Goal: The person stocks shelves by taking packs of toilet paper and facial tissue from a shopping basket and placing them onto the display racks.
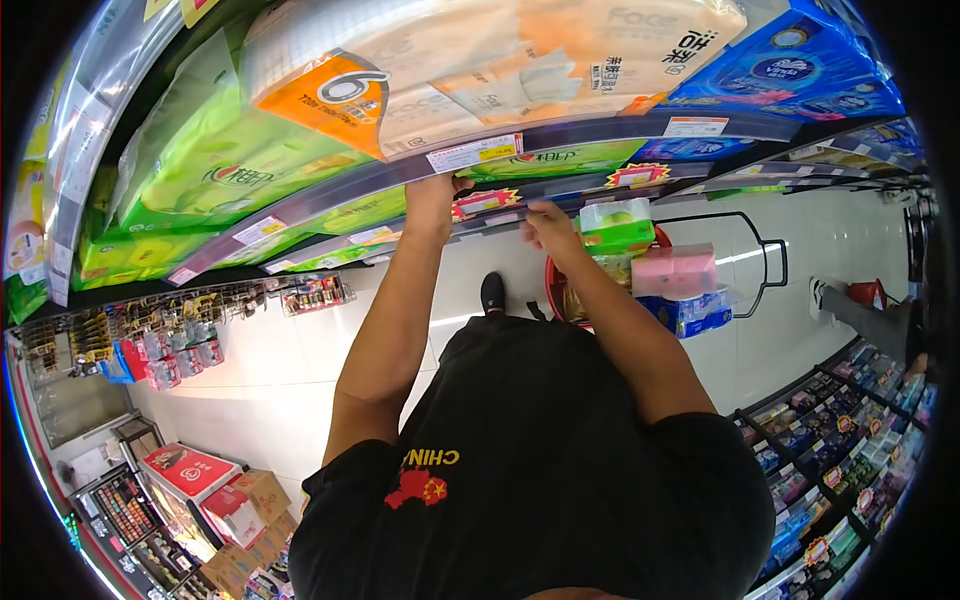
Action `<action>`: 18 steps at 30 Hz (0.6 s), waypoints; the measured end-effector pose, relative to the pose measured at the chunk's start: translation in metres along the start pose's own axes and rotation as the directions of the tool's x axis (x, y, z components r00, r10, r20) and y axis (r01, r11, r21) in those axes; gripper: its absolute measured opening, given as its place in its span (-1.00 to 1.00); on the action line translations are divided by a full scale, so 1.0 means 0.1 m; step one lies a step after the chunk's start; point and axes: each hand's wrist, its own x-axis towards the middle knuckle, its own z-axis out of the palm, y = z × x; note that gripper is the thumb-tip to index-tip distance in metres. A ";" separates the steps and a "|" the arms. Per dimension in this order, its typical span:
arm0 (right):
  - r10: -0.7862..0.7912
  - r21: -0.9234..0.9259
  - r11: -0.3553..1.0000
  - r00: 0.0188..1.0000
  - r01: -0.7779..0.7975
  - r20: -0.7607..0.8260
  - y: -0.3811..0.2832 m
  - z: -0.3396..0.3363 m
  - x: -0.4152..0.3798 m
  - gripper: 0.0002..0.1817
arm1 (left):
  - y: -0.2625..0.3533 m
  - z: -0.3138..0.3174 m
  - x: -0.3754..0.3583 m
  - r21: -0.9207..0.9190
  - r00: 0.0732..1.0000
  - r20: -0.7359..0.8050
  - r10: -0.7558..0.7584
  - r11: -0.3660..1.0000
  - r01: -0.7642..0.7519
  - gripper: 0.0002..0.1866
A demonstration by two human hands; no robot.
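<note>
My left hand [430, 205] reaches up to the shelf edge, just below a price label [475, 153]. Most of its fingers are hidden behind that edge, by the green tissue packs [555, 162] of the lower shelf. To the right, my right hand [548, 228] hangs in front of the lower shelves with fingers loosely bent and a gap by the thumb; nothing shows in it. Beside my right forearm stands a red basket cart [553, 290] holding a green-and-white pack [615, 228], a pink pack [674, 272] and a blue pack [690, 312].
Large orange-and-white tissue packs [500, 70], green packs [240, 165] and blue packs [790, 65] fill the upper shelf. A black cart handle [783, 262] juts right. Another person's leg [860, 318] is at far right. Product racks [840, 450] and cardboard boxes [245, 510] stand behind me.
</note>
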 end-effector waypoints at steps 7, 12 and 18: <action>-0.055 -0.194 0.979 0.998 0.057 0.017 1.88 -1.48 -0.30 -0.84 | -0.07 -0.09 -0.10 -0.175 0.998 0.061 0.030 0.984 -0.018 -0.76; 0.041 -0.450 0.879 0.966 -0.156 -0.255 1.68 -1.77 -1.03 -0.79 | 0.01 -0.04 -0.37 -0.144 0.981 0.146 0.127 0.984 -0.106 -0.75; 0.309 -0.065 0.936 0.899 -0.345 -0.311 1.56 -1.74 -1.21 -0.71 | 0.07 0.00 -0.44 -0.171 0.987 0.086 0.132 0.978 -0.116 -0.75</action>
